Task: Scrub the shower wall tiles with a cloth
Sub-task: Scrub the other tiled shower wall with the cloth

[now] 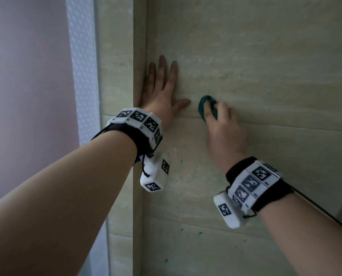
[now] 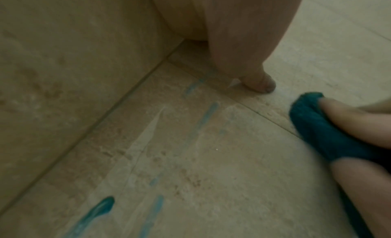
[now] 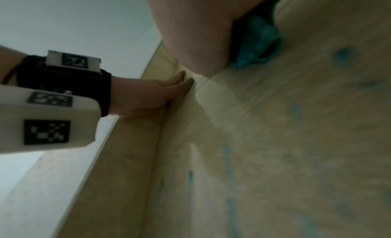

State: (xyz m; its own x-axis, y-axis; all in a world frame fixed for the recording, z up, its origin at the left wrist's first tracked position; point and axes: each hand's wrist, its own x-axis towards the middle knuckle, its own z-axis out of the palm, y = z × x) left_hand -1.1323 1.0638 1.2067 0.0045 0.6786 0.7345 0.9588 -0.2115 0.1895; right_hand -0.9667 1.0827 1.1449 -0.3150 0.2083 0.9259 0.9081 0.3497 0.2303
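cloth (image 1: 203,108): teal | wall tiles (image 1: 265,66): beige, teal drips

You have two hands on the wall tiles (image 1: 265,66): left hand (image 1: 162,92), right hand (image 1: 225,128); one cloth (image 1: 205,105); two wrist bands.

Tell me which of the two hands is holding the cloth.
The right hand: its fingers curl around the bunched teal cloth against the wall tiles. The left hand lies flat, fingers spread, holding nothing.
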